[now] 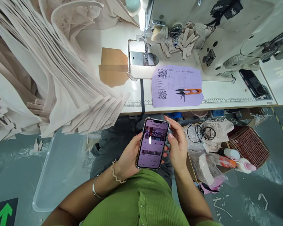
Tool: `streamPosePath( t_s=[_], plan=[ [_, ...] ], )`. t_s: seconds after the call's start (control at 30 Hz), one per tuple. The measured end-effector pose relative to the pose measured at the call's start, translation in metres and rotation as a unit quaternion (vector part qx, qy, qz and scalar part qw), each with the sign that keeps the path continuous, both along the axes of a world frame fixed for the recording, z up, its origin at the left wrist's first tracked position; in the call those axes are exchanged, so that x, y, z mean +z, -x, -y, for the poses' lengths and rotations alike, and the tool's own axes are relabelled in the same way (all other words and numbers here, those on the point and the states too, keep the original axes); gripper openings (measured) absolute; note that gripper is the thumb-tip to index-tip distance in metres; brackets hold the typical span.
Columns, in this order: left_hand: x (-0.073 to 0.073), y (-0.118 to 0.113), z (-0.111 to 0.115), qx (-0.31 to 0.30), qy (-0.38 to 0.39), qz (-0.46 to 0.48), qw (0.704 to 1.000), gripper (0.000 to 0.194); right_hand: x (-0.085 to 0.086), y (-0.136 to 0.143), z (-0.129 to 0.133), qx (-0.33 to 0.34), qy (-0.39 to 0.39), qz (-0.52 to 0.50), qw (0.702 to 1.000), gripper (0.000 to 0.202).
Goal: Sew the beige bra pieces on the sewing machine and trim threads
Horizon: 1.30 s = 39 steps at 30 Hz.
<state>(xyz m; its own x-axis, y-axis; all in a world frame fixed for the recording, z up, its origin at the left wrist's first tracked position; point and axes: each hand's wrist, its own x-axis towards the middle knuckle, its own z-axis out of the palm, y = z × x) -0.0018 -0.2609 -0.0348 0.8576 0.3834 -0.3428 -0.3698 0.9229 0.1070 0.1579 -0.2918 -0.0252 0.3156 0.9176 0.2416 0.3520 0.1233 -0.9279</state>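
Observation:
A smartphone [152, 144] with a lit screen is held upright over my lap, below the table's front edge. My left hand [129, 153] is wrapped round the phone's left side, its thumb along the edge. My right hand [178, 142] holds the right side, with fingertips at the upper right corner and behind the phone. On the table above lies a purple printed sheet [176, 83] with orange-handled thread snips [191, 91] on it. A brown cardboard piece [113, 67] lies left of the sewing machine's needle plate [140, 58].
Layered beige fabric pieces [68, 81] hang over the table's left side. A dark phone [253, 83] lies at the table's right. Below stand a filled box [192, 168], a brown basket [248, 146] and a clear plastic bin [58, 172].

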Motion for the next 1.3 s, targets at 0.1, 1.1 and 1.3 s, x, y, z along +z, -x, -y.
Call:
streamPosePath(
  t_s=[0.1,1.1,1.3],
  plan=[
    [-0.0029,0.0000,0.0008,0.000,0.003,-0.001,1.000,0.061,0.0004,-0.0002,-0.0003,0.002,-0.002,-0.005,1.000,0.032],
    [-0.0036,0.0025,0.0020,0.000,0.004,0.018,1.000,0.065,-0.0011,-0.0012,0.0002,0.002,0.007,-0.006,1.000,0.032],
    [-0.0026,0.0022,0.0016,0.002,0.000,0.029,1.000,0.065,-0.0001,-0.0025,0.0003,0.004,0.005,-0.001,1.000,0.034]
  ],
)
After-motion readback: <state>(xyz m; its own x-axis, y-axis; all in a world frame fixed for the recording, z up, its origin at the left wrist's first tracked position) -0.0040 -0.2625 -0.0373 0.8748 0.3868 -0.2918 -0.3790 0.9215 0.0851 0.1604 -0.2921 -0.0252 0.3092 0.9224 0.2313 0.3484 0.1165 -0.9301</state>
